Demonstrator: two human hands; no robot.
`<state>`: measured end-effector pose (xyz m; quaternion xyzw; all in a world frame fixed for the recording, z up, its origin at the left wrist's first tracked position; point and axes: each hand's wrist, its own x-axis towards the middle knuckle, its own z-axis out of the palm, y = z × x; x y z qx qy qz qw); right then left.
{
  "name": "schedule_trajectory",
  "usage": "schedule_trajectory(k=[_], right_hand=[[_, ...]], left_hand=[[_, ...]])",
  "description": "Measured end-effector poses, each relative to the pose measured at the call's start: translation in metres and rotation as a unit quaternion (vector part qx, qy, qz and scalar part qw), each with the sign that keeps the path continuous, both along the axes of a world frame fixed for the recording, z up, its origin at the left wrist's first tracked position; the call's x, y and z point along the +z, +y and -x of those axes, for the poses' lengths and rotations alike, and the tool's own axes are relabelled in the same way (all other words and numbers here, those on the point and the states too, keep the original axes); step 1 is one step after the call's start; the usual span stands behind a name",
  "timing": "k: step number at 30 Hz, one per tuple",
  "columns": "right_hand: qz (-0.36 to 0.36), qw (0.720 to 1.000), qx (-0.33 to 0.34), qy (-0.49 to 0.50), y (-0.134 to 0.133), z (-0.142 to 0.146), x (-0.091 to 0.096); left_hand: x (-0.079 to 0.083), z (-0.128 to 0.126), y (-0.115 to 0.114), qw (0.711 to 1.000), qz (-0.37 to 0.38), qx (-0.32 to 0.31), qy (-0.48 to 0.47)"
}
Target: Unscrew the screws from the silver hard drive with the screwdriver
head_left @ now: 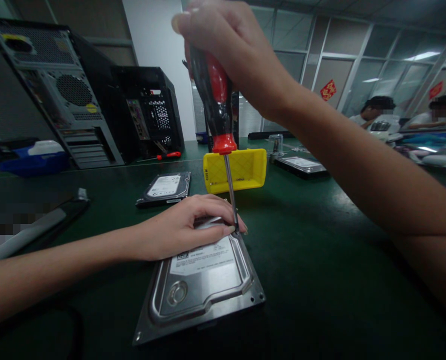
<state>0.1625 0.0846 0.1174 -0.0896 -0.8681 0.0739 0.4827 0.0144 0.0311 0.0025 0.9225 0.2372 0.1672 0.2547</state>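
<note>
One silver hard drive (pixel 207 295) is lying label side up in the near middle of the dark green table (pixel 331 260), with its long sides running away from the viewer. On it a white label (pixel 213 262) is showing, partly covered by the left hand (pixel 192 225). That hand is resting across the far part of the drive, its thumb and fingertips gathering close about the tip of a screwdriver (pixel 218 105); whether they are pinching anything, I cannot tell. The right hand (pixel 226 45) is gripping the thick red and black handle from above, closing firmly around it, and the tool is standing nearly upright, slightly tilted, its tip meeting the drive's far right corner.

Just beyond, a yellow bin (pixel 258 167) is facing the viewer with its open side. A second drive (pixel 166 186) is lying to its left and a third (pixel 301 165) to its right, near a clear container (pixel 276 142). Farther left, a small red-handled screwdriver (pixel 170 155) is lying before two computer cases (pixel 68 95), which are standing near a blue tray (pixel 38 166). Two people (pixel 375 110) are sitting in the background at right.
</note>
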Motion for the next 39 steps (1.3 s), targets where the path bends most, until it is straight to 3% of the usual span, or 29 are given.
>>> schedule_trajectory(k=[25, 39], right_hand=[[0.003, 1.000, -0.003, 0.008, 0.006, 0.002, -0.003], [0.037, 0.998, -0.042, 0.024, 0.030, -0.001, -0.014]], left_hand=[[0.000, 0.000, 0.001, 1.000, 0.004, -0.001, 0.000], [0.000, -0.001, 0.001, 1.000, -0.001, -0.007, -0.007]])
